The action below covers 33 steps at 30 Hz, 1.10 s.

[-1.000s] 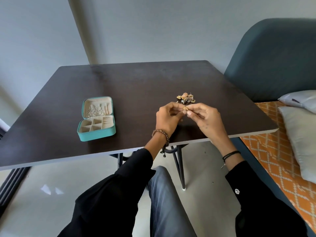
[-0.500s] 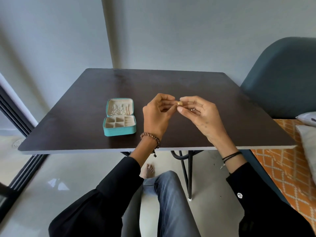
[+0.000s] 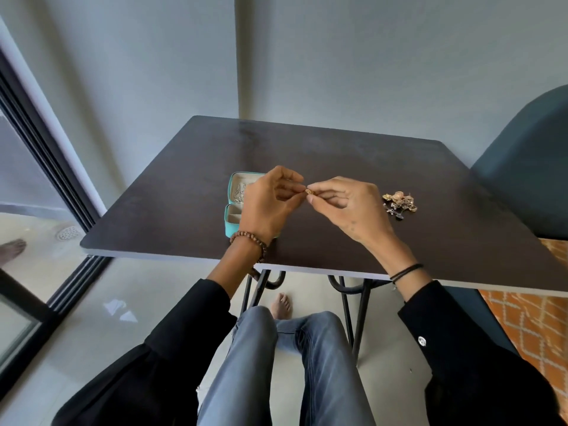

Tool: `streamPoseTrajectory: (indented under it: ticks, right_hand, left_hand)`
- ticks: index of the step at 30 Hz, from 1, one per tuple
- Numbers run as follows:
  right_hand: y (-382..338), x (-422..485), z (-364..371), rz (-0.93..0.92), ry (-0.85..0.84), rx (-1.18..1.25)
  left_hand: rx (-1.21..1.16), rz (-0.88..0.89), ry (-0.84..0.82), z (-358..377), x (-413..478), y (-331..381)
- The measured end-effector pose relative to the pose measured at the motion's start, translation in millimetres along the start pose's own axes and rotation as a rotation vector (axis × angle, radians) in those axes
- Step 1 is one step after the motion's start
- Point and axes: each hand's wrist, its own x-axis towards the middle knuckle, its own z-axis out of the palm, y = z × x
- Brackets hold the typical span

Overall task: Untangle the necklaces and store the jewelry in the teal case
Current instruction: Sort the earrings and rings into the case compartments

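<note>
Two raised hands, left hand (image 3: 267,207) and right hand (image 3: 350,207), fingertips pinching one small gold piece (image 3: 309,190) between them.

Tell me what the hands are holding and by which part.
A small gold piece, pinched from both sides: left hand on its left end, right hand on its right. Finer detail is unclear.

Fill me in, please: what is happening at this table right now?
A seated person pinches a small gold piece between the fingertips of the left hand and the right hand, held up over the dark table. The teal case lies open behind the left hand, which partly hides it, with some chains in its lid. A tangled jewelry pile lies on the table to the right of the right hand, not yet stored.
</note>
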Motion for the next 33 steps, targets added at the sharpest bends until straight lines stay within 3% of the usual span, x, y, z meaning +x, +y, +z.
streamPoseTrajectory:
  ticks: [3,8,17,33]
  right_hand:
    - [2,4,14,0.014,-0.023,-0.005]
    - [2,14,31,-0.005,-0.09,-0.062]
    - [1,18,49,-0.059,-0.291,-0.243]
    - [17,15,69,-0.11,-0.359,-0.384]
  left_hand:
    - [0.189,0.021,0.029,-23,3,-9]
    - [0.326,-0.148,0.119,-48,-5,-30]
    - [0.27,-0.148,0.088,-49,-30,-60]
    - [0.105,-0.088,0.132,-47,-43,-74]
